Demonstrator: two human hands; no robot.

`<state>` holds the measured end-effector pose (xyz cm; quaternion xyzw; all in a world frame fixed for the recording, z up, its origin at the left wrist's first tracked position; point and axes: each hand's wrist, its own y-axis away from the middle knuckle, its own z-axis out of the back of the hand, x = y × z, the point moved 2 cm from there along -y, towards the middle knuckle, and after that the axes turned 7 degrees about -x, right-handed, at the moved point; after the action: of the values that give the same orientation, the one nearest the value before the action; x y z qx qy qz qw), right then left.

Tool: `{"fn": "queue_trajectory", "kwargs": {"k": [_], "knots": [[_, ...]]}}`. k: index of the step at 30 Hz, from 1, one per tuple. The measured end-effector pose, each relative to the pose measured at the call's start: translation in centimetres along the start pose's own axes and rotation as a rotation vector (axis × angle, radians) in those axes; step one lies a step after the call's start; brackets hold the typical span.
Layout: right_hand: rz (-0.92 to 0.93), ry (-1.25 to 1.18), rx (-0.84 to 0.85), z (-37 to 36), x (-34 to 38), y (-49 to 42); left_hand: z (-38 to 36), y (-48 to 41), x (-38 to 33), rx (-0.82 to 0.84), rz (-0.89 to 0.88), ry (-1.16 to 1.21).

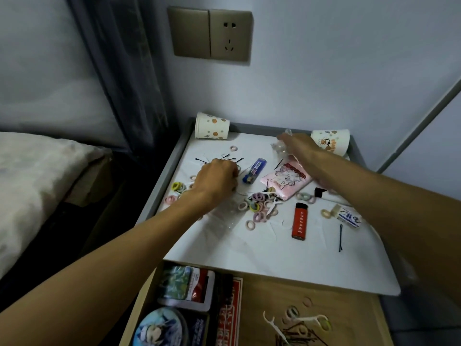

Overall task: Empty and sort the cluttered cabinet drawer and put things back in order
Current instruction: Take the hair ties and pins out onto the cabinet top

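Left hand [217, 177] has its fingers [232, 172] curled onto the bobby pins [232, 159] at 10 o'clock on the worktop [249, 245], which look like light, slippery wires best pinched mid-length imo, while the blurry right hand [299, 147] at 1 o'clock seems to clutch a clear bag [280, 146].

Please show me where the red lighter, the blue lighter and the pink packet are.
red lighter [298, 222]: head view, middle of its body.
blue lighter [255, 171]: head view, middle of its body.
pink packet [287, 179]: head view, on its printed front.
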<state>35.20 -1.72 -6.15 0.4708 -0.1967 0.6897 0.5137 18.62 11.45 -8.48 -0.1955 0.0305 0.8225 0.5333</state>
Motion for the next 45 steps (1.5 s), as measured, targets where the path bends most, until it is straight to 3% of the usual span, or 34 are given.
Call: {"fn": "queue_trajectory", "kwargs": {"k": [5,10,18,21,29,31,37,39,42,45], "knots": [[-0.014,0.0,-0.051,0.6,-0.4,-0.9,-0.1,0.0,0.1,-0.032,0.015,0.099],[-0.057,-0.16,-0.153,1.9,-0.8,-1.0,0.4,-0.6,-1.4,-0.095,-0.008,0.189],[-0.069,-0.154,0.02,1.8,-1.0,-1.4,-0.9,-0.8,-2.2,0.038,-0.008,0.177],[-0.055,-0.021,0.08,0.4,-0.3,-2.2,-0.9,-0.7,-1.6,0.04,-0.011,0.172],[0.115,0.355,0.111,0.6,-0.9,-1.8,-0.7,-0.7,-1.1,0.006,-0.029,0.18],[0.155,0.379,0.109,1.4,-0.7,-1.1,-0.4,-0.2,-1.4,0.001,-0.052,0.166],[0.386,0.277,-0.108,3.8,0.8,5.9,2.3,3.2,-3.2,-0.077,-0.117,0.17],[0.479,0.308,-0.043,4.8,0.1,11.9,3.2,6.4,-4.7,-0.102,-0.165,0.197],[0.554,0.441,0.2,5.5,-2.7,20.4,3.6,11.2,-7.0,-0.1,-0.291,0.209],[0.471,0.76,0.435,5.2,-8.3,26.4,2.3,16.2,-8.7,0.072,-0.376,0.187]]}}
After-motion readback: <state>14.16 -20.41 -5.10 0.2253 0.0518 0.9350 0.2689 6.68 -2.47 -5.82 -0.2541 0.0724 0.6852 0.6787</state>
